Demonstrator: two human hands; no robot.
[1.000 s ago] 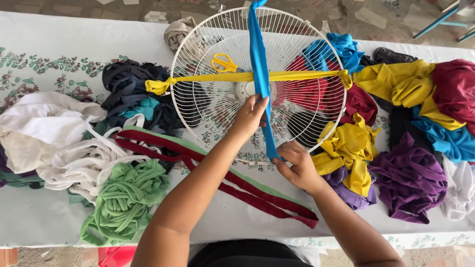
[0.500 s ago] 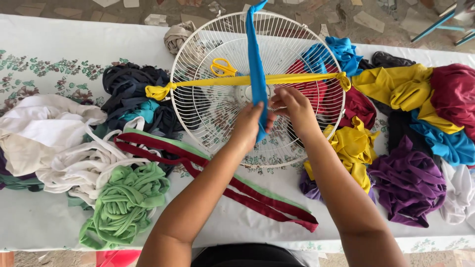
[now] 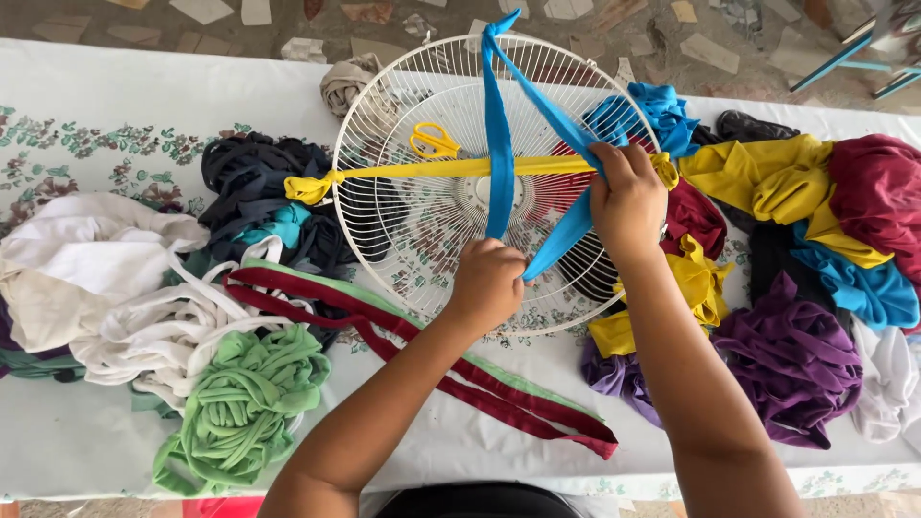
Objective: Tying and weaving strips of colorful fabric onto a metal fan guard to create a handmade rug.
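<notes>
At the centre of the frame, the left hand (image 3: 487,285) is closed in a fist around the lower end of a bright blue fabric strip (image 3: 498,134). The strip runs up across a round white wire fan guard (image 3: 384,144) to its top rim, then doubles back down to the right. There the right hand (image 3: 628,203) pinches it, fingers curled, near the knotted end of a yellow fabric strip (image 3: 432,170) stretched across the guard. Yellow-handled scissors (image 3: 434,141) lie under the wires. A green fabric bundle (image 3: 240,403) sits lower left.
</notes>
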